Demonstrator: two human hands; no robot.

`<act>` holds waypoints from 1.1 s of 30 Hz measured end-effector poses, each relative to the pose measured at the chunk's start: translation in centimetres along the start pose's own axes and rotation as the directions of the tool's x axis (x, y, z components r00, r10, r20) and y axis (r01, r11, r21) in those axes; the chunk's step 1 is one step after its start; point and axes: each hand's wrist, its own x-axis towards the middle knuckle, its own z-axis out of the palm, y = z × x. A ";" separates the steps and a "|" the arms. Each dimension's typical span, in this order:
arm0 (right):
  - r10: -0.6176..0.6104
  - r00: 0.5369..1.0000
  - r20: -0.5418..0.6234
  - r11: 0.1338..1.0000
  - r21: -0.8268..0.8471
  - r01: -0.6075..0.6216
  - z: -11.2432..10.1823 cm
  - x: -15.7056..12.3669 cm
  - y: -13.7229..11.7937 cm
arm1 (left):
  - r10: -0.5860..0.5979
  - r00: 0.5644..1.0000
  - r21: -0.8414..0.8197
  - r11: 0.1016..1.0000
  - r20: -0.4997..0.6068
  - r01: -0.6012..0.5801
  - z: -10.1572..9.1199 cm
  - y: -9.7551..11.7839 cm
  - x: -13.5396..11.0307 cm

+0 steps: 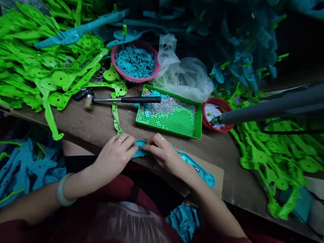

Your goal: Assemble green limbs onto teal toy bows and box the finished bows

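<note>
At the table's front edge, both hands are closed on a blue plastic part (139, 148). My left hand (119, 152) grips its left side, with thumb and fingers together. My right hand (164, 151) pinches it from the right, fingertips on its upper face. Fingers hide much of the part, so its full shape cannot be made out. A longer blue molded piece (200, 167) lies on a sheet of cardboard (217, 173), just past my right wrist. A narrow green plastic piece (115, 113) lies just beyond my left hand.
A hammer (141, 100) rests with its handle over a green tray (170, 126) of small metal pieces. Behind stand a pink bowl (155, 68) of blue bits and a plastic bag (189, 79). A red basket (229, 126) and a dark pole (282, 102) are right. Green parts (11, 65) heap left.
</note>
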 end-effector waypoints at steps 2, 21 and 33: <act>-0.002 1.000 0.008 0.999 -0.045 0.003 0.0 0.1 0.1 | 0.021 1.000 -0.008 1.000 -0.001 -0.021 0.0 0.0 0.1; 0.025 0.998 0.061 0.978 -0.209 -0.012 -1.2 -4.6 1.2 | 0.179 0.972 0.046 0.981 0.154 -0.188 -0.7 -0.5 2.1; 0.033 0.997 0.066 0.932 -0.363 -0.007 -1.5 -4.0 0.1 | 0.286 0.957 0.025 0.957 0.057 -0.288 1.9 0.2 3.7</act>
